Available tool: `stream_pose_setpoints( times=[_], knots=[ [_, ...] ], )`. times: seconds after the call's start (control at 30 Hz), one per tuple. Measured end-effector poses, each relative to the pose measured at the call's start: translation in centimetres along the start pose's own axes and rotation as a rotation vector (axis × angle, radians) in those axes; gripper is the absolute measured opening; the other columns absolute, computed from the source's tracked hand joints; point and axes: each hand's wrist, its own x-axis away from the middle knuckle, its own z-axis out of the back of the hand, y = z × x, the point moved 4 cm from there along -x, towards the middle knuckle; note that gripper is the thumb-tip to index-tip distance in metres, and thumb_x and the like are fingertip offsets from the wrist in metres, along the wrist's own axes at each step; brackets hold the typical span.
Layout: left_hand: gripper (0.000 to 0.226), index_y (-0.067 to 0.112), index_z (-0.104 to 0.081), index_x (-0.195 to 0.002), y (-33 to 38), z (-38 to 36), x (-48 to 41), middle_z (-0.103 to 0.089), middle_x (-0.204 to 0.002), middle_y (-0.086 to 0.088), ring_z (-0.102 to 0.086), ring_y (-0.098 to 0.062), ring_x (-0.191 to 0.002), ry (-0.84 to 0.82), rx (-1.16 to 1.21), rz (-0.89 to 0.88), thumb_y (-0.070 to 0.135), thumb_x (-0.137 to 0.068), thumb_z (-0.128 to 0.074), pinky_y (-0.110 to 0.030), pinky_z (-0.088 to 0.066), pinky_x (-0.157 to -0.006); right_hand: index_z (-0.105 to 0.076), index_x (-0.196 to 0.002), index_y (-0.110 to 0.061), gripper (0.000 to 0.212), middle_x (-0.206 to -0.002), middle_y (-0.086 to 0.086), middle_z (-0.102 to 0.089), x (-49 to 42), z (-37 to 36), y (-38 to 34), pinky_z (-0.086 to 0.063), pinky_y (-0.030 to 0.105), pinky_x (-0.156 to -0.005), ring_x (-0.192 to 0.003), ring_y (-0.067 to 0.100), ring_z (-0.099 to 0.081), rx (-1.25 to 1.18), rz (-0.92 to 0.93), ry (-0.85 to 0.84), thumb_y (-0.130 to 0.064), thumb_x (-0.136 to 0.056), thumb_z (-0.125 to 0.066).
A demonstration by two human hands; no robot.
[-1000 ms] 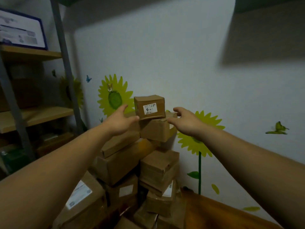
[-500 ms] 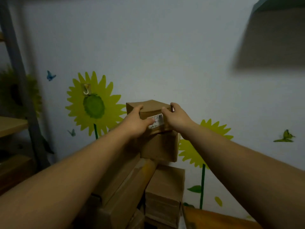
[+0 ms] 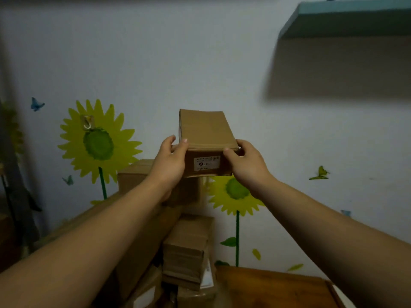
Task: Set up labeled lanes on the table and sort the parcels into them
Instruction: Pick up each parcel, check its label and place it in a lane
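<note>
A small brown cardboard parcel (image 3: 205,132) with a white label marked 9 on its near face is held up in front of the wall, above the pile. My left hand (image 3: 170,162) grips its left side with the thumb on the top edge. On the other side, my right hand (image 3: 245,165) grips it, thumb on the near top edge. Below them stands a stack of brown cardboard parcels (image 3: 185,247), partly hidden by my forearms.
A wooden table (image 3: 275,287) shows at the bottom right, beside the stack. The white wall behind carries sunflower stickers (image 3: 97,143) and butterflies. A teal shelf (image 3: 347,18) juts out at the upper right. A dark shelf post (image 3: 13,174) stands at the far left.
Both hands closed on the top parcel and lifted it off the stack, tilting its top into view. The view shifted left and closer to the wall.
</note>
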Motion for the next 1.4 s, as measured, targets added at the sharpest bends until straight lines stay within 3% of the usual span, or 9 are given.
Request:
stream_pose_setpoints(
  times=[0.2,0.37,0.57,0.63,0.73,1.0,1.2,1.3,1.4],
  knots=[
    [0.037,0.017,-0.055,-0.128,-0.7,-7.4,7.6,-0.065,-0.114,-0.004,-0.061,-0.009,-0.082,-0.168,-0.044,0.110,0.025,-0.092,-0.057,-0.026,-0.047,-0.066,-0.048,-0.116,-0.026,0.032,-0.099,-0.006,-0.056,4.8,9.4,3.7,-0.047,0.025,-0.072,-0.089,0.011,-0.059,0.024,-0.061,-0.043,-0.044,-0.090,-0.056],
    [0.059,0.022,-0.040,-0.137,-1.3,-13.8,15.1,-0.054,-0.088,0.007,-0.053,-0.003,-0.074,-0.292,-0.147,0.101,-0.001,-0.086,-0.060,-0.009,-0.047,-0.055,-0.037,-0.131,-0.033,0.042,-0.104,0.000,-0.058,8.6,16.7,8.9,-0.046,0.030,-0.072,-0.088,0.014,-0.058,0.074,-0.204,-0.139,-0.050,-0.094,-0.046],
    [0.029,0.021,-0.051,-0.118,-3.2,-19.1,20.6,-0.055,-0.102,0.000,-0.056,-0.011,-0.089,-0.349,-0.151,0.277,0.039,-0.095,-0.049,-0.032,-0.047,-0.076,-0.039,-0.130,-0.024,0.043,-0.123,0.000,-0.052,13.1,23.1,12.9,-0.050,0.038,-0.085,-0.096,0.014,-0.053,0.012,-0.369,-0.162,-0.051,-0.097,-0.038],
    [0.044,0.021,-0.054,-0.091,-3.4,-20.2,21.4,-0.059,-0.101,-0.002,-0.054,-0.018,-0.100,-0.350,-0.056,0.374,0.057,-0.095,-0.029,-0.043,-0.042,-0.088,-0.036,-0.131,-0.027,0.045,-0.119,-0.004,-0.048,14.2,24.4,12.9,-0.046,0.034,-0.076,-0.095,0.014,-0.050,-0.034,-0.433,-0.182,-0.055,-0.098,-0.024],
    [0.056,0.022,-0.049,-0.081,-3.4,-20.8,21.8,-0.060,-0.091,-0.005,-0.054,-0.022,-0.101,-0.361,0.001,0.444,0.065,-0.092,-0.014,-0.044,-0.038,-0.089,-0.050,-0.118,-0.024,0.062,-0.114,0.000,-0.057,15.1,25.6,13.1,-0.041,0.047,-0.097,-0.106,0.020,-0.052,-0.228,-0.543,-0.148,-0.064,-0.094,-0.009],
    [0.024,0.029,-0.060,-0.102,-2.4,-18.8,22.6,-0.060,-0.107,0.006,-0.049,-0.015,-0.109,-0.565,0.062,0.349,0.023,-0.098,-0.037,-0.037,-0.038,-0.088,-0.044,-0.123,-0.023,0.027,-0.118,0.004,-0.056,16.2,26.0,12.2,-0.049,0.034,-0.076,-0.105,0.018,-0.057,-0.216,-0.443,-0.143,-0.030,-0.097,-0.047],
    [0.046,0.028,-0.063,-0.107,-2.7,-15.9,23.2,-0.061,-0.115,0.004,-0.054,-0.017,-0.109,-0.561,0.087,0.420,0.057,-0.094,-0.030,-0.047,-0.043,-0.094,-0.048,-0.106,-0.023,0.014,-0.112,0.001,-0.058,18.4,24.2,10.7,-0.049,0.014,-0.055,-0.106,0.017,-0.057,-0.238,-0.354,-0.199,-0.031,-0.094,-0.053],
    [0.028,0.026,-0.056,-0.117,-2.7,-14.8,23.8,-0.060,-0.122,0.005,-0.054,-0.018,-0.114,-0.567,0.062,0.406,0.040,-0.095,-0.045,-0.042,-0.045,-0.085,-0.048,-0.102,-0.019,0.013,-0.113,0.001,-0.059,19.2,23.8,10.0,-0.050,0.016,-0.066,-0.102,0.015,-0.058,-0.215,-0.316,-0.186,-0.025,-0.093,-0.056],
    [0.014,0.022,-0.055,-0.105,-2.3,-13.9,24.6,-0.063,-0.109,-0.003,-0.057,-0.021,-0.098,-0.523,0.070,0.362,0.017,-0.093,-0.050,-0.041,-0.045,-0.078,-0.043,-0.112,-0.015,0.033,-0.110,-0.003,-0.059,20.2,23.6,9.0,-0.042,0.007,-0.047,-0.095,0.010,-0.058,-0.211,-0.274,-0.216,-0.001,-0.086,-0.059]
  ],
)
